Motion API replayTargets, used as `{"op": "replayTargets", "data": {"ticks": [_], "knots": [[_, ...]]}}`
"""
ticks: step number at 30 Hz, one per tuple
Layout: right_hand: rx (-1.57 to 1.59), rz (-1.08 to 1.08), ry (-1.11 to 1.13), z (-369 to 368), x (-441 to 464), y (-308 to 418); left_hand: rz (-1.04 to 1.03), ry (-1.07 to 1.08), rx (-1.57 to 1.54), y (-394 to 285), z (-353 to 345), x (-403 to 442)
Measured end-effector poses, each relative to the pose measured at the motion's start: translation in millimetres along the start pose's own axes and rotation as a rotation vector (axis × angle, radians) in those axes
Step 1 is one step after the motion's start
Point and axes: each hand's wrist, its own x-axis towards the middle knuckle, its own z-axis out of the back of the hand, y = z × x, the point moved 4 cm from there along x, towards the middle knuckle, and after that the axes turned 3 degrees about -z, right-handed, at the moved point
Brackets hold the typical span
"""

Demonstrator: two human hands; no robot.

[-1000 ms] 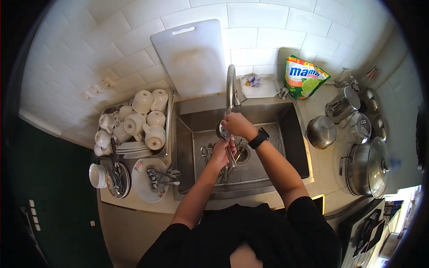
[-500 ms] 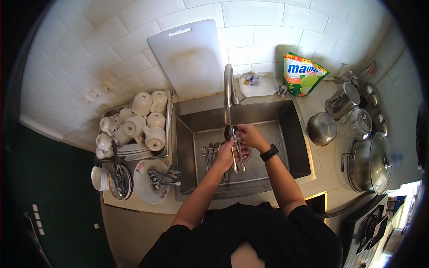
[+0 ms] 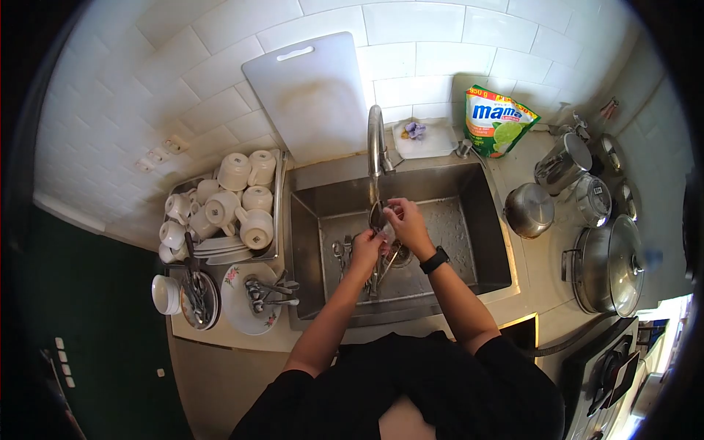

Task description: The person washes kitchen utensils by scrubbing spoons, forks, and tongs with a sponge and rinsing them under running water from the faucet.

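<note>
Over the metal sink (image 3: 455, 275), my left hand (image 3: 367, 251) is closed around metal utensils. Their rounded ends (image 3: 377, 215) are under the faucet (image 3: 376, 139), and some handles are hidden by my fingers. My right hand (image 3: 405, 222) is close beside it, its fingers bent at the utensils' upper ends; what it grips is too small to make out. More spoons and forks (image 3: 338, 251) lie in the sink to the left of my hands and below them. The drain is partly covered by my left hand and the utensils.
Upturned white cups (image 3: 254, 227) and plates fill a rack on the left. A flowered plate (image 3: 238, 312) holds spoons. A cutting board (image 3: 312, 103) leans on the wall; a detergent pouch (image 3: 499, 123) stands behind the sink. Pots (image 3: 529, 210) are at right.
My hands have come down from right below the faucet. The utensils in my left hand have turned, and my right hand has shifted around their upper ends.
</note>
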Motion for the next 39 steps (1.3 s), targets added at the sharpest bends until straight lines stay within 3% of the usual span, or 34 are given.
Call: {"op": "replayTargets", "data": {"ticks": [1,4,5,8,11,14,15,21,27,32,35,39], "knots": [[-0.093,-0.018,-0.057,3,0,0,-0.055,-0.047,0.206,-6,2,-1],[0.331,-0.24,0.057,-13,0,-12,-0.569,-0.3,0.832,-33,-9,-15],[0.466,-0.251,0.089,-14,-2,-13,-0.57,-0.281,0.763,-34,-13,-18],[0.344,-0.167,0.154,-3,1,1,-0.664,-0.317,0.954,-41,-18,-24],[0.761,-0.204,0.338,-11,4,-8,-0.546,-0.345,0.578,-47,-11,-26],[0.81,-0.245,0.456,-7,1,-1,-0.235,-0.078,0.044,14,8,8],[0.793,-0.242,0.47,-8,2,-3,-0.146,0.012,0.041,-8,3,-5],[0.617,-0.21,0.412,-15,16,-22,0.025,0.033,-0.346,-10,-2,-7],[0.522,-0.204,0.401,-8,16,-28,-0.174,-0.002,-0.288,-13,4,-2],[0.527,-0.236,0.372,-7,13,-36,-0.123,-0.001,-0.272,-16,2,-7],[0.388,-0.412,0.419,-3,14,-31,-0.155,-0.031,-0.303,-15,-1,-6],[0.566,-0.405,0.409,-8,20,-15,-0.167,-0.089,-0.252,-14,9,2]]}}
